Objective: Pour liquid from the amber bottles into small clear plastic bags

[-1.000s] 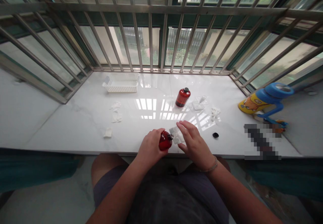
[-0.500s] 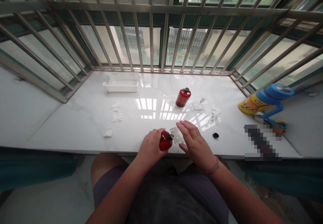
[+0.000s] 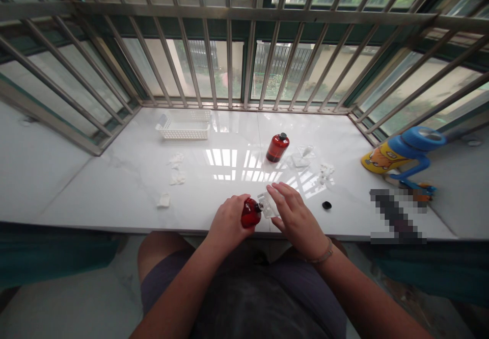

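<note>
My left hand (image 3: 228, 220) is wrapped round a red bottle (image 3: 250, 214), which is tipped so that its uncapped black neck points right. The neck meets the mouth of a small clear container (image 3: 268, 206). My right hand (image 3: 293, 216) grips this container from the right, thumb below and fingers above; its far side is hidden by the hand. Whether liquid is flowing between the two cannot be made out. A loose black cap (image 3: 326, 205) lies on the white counter to the right of my right hand. Farther back stands a second red bottle (image 3: 277, 148) with its black cap on.
A white plastic basket (image 3: 185, 132) sits at the back left, with crumpled white tissue pieces (image 3: 177, 177) before it. Clear plastic pieces (image 3: 301, 159) and small white bits (image 3: 324, 174) lie right of centre. A blue and yellow tumbler (image 3: 397, 150) stands far right. Metal bars (image 3: 229, 63) close off the back.
</note>
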{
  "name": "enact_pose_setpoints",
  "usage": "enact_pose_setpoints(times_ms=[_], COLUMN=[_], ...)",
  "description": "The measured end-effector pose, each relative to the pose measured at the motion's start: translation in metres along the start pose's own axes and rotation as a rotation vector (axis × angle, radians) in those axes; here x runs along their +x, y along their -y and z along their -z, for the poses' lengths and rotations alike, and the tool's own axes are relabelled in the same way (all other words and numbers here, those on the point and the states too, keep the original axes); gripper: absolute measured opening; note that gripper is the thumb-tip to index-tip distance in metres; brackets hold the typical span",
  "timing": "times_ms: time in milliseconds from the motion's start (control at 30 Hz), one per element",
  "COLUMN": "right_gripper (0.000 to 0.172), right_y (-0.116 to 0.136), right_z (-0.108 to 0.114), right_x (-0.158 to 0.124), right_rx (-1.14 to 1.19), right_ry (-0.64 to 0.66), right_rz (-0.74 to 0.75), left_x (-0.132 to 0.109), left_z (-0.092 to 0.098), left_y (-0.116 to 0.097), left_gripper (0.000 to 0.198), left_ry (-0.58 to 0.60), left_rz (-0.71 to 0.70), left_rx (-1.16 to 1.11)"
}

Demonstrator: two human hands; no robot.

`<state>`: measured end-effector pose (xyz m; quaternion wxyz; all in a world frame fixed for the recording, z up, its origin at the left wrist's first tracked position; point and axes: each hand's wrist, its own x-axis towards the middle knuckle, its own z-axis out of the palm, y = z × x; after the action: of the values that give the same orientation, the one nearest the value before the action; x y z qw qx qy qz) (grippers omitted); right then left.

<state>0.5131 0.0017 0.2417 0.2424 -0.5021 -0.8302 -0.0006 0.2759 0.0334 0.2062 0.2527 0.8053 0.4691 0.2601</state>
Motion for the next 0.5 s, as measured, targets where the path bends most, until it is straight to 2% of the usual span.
enact_pose_setpoints(times_ms=[500], right_gripper=[0.1], right_y=[0.0], right_z=[0.002], right_x=[0.0015], right_rx=[-0.028], right_ry=[0.016], right_rz=[0.008], left_x=[0.0003], left_z=[0.0011], left_y=[-0.0013], left_gripper=[0.073], left_ry=[0.004], left_rz=[0.01], left_rx=[-0.006])
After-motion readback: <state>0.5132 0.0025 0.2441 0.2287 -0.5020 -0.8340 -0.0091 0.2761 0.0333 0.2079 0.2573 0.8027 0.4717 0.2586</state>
